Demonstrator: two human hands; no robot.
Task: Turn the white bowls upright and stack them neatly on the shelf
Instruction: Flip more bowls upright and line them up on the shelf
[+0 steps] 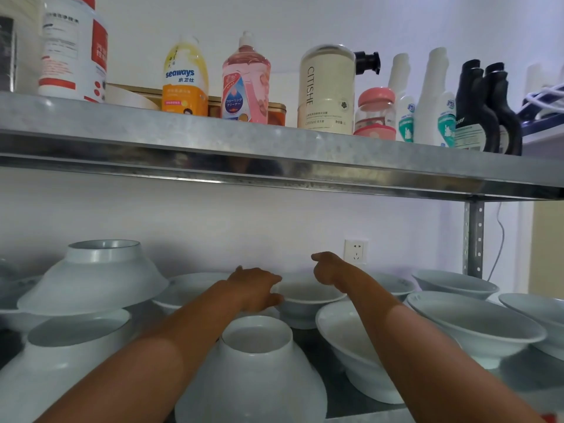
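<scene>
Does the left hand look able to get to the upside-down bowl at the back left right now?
Probably yes. The left hand grips the rim of the middle bowl, and the upside-down bowl sits atop other bowls to its left, nothing between, with room under the upper shelf.

Home pantry: steel shelf, detergent bottles, white bowls.

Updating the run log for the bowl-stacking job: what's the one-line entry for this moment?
left hand: pinches rim of upright centre bowl | right hand: above same bowl, grip unclear | upside-down bowls: three in view
</scene>
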